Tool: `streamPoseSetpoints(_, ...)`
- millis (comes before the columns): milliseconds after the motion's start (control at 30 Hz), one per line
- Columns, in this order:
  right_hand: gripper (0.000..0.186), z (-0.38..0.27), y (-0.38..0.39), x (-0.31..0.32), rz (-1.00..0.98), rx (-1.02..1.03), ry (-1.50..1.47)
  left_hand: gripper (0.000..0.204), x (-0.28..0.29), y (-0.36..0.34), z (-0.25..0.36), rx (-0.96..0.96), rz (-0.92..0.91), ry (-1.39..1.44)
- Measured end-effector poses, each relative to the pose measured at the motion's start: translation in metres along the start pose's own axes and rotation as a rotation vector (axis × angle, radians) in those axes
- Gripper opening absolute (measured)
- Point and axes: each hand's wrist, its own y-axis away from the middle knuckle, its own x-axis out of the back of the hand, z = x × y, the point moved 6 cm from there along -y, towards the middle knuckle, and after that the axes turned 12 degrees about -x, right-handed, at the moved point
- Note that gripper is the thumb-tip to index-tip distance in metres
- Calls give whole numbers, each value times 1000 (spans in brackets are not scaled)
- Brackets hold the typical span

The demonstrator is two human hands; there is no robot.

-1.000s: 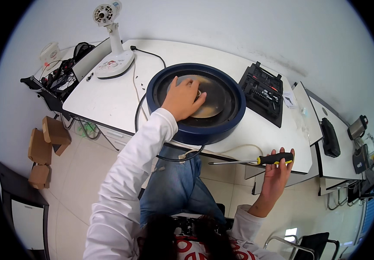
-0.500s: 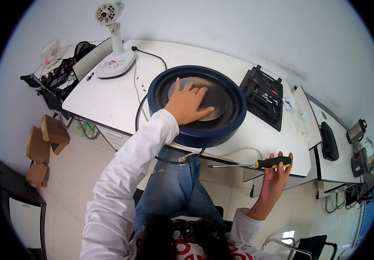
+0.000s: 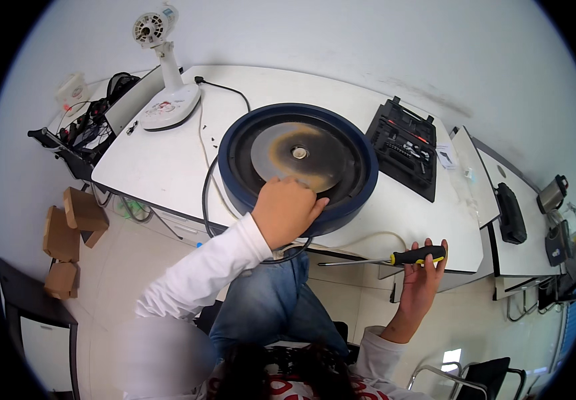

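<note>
A round dark-blue electric pan (image 3: 368,193) sits at the table's near edge. Inside it lies a grey metal disc (image 3: 264,157) with brown burn marks and a round fitting (image 3: 299,153) at its centre. My left hand (image 3: 286,212) is over the near rim, fingers curled inward and thumb to the right; its fingertips are hidden. Off the table's front edge, my right hand (image 3: 420,283) holds a screwdriver (image 3: 413,256) by its black and yellow handle, palm up, its long shaft pointing left.
An open black tool case (image 3: 404,157) lies right of the pan. A white fan stand (image 3: 171,107) is at the back left. Several small screws (image 3: 212,139) and a black power cord (image 3: 224,89) lie near the pan. Cardboard boxes (image 3: 61,233) stand on the floor.
My left hand has drawn back from the disc to the near rim, its spread fingers now curled, uncovering the disc's centre. My right hand still holds the screwdriver in nearly the same place.
</note>
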Motion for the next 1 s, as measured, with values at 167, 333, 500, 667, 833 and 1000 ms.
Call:
streamPoseSetpoints(167,59,1,-4,3,6,3,11,25,-2,11,16,15,212,-98)
streamPoseSetpoints(333,61,3,-5,1,-4,3,48,23,-6,14,14,-1,340,-119)
streamPoseSetpoints(500,61,6,-6,-4,-28,-10,40,25,-6,15,13,44,335,-110)
streamPoseSetpoints(667,61,7,-6,-4,-43,-8,27,26,-3,16,11,71,387,-45)
streamPoseSetpoints(833,61,8,-7,-4,-52,-12,28,24,-6,16,11,47,359,-55)
streamPoseSetpoints(1000,62,8,-7,-4,-42,-19,42,21,-10,17,12,39,347,-63)
